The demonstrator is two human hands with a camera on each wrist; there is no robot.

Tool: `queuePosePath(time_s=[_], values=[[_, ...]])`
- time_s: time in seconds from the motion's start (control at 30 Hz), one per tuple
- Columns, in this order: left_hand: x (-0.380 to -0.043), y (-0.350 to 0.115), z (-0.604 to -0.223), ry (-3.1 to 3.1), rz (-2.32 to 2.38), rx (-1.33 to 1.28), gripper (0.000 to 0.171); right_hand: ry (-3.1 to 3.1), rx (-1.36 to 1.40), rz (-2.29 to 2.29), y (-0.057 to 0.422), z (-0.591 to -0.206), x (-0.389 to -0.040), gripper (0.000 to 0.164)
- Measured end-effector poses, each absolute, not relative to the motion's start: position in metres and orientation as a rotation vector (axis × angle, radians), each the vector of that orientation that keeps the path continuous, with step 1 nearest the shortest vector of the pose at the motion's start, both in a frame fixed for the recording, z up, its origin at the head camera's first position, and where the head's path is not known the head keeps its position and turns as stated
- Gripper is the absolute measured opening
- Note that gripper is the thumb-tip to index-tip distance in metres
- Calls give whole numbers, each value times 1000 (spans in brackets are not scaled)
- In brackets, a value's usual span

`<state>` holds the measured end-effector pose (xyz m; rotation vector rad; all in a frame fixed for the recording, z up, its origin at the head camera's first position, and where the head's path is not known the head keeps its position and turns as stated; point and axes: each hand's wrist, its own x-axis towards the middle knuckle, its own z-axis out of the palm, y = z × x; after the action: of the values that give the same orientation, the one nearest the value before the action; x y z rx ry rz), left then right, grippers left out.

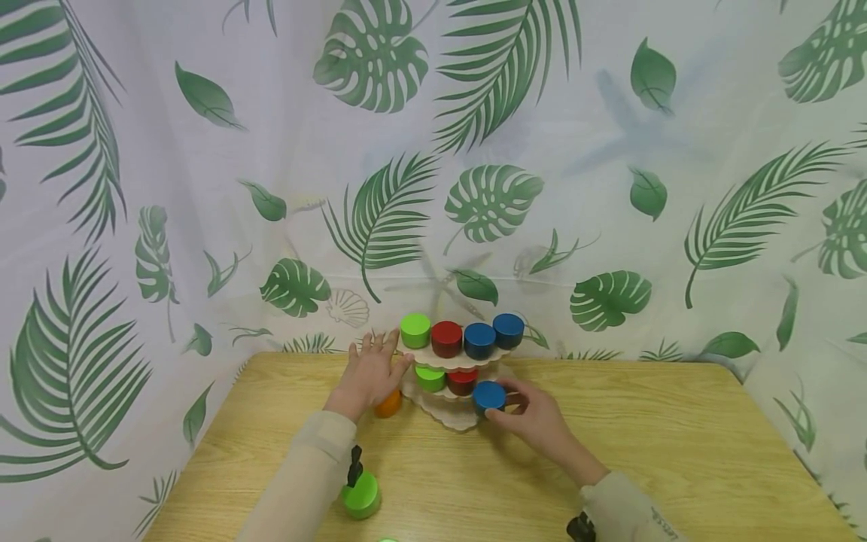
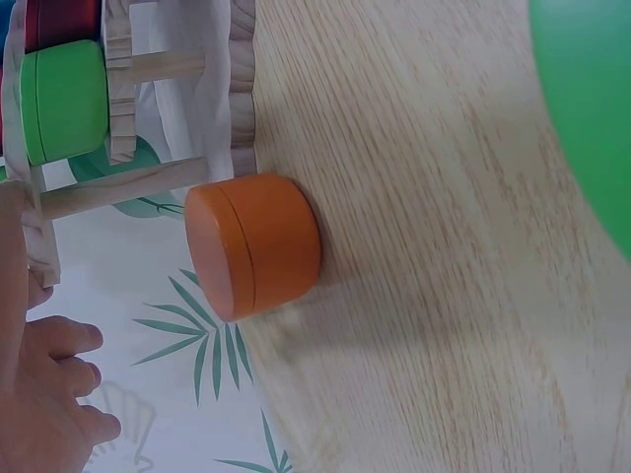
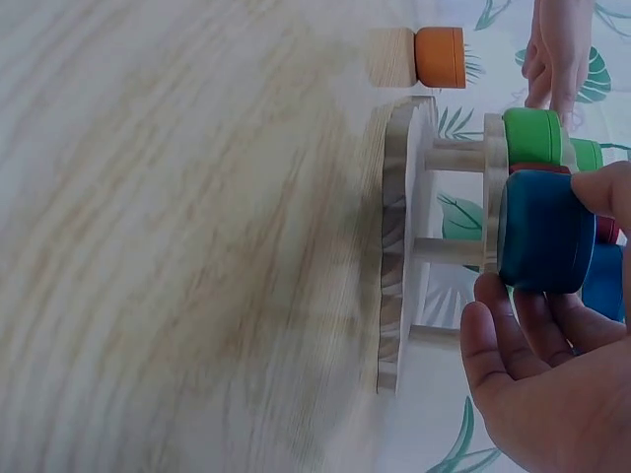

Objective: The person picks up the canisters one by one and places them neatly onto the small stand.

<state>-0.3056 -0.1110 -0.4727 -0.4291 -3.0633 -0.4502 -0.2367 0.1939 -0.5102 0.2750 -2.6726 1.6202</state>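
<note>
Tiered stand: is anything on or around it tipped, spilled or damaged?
Nothing stands out: the tiered stand looks level, the orange container beside it sits upright, no spill shows, and the blue container in the right hand looks intact.

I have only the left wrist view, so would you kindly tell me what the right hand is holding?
Observer: The right hand holds a blue cylinder.
Operator: Thank you; what is the full row on the top tier?
Observer: In the head view, left to right: a green cylinder, a red cylinder, then two more blue cylinders.
</note>
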Motion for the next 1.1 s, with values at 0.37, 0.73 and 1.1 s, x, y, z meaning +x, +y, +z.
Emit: queuePosePath(time_s=[0.37, 0.73, 1.1], values=[[-306, -111, -473, -3085, -414, -409, 74, -2660, 230, 1595, 197, -507, -241, 57], [-308, -111, -475, -3074, -415, -418, 74, -2655, 193, 1573, 196, -506, -247, 56], [-309, -111, -475, -3079, -415, -412, 75, -2648, 191, 1556, 196, -504, -248, 56]])
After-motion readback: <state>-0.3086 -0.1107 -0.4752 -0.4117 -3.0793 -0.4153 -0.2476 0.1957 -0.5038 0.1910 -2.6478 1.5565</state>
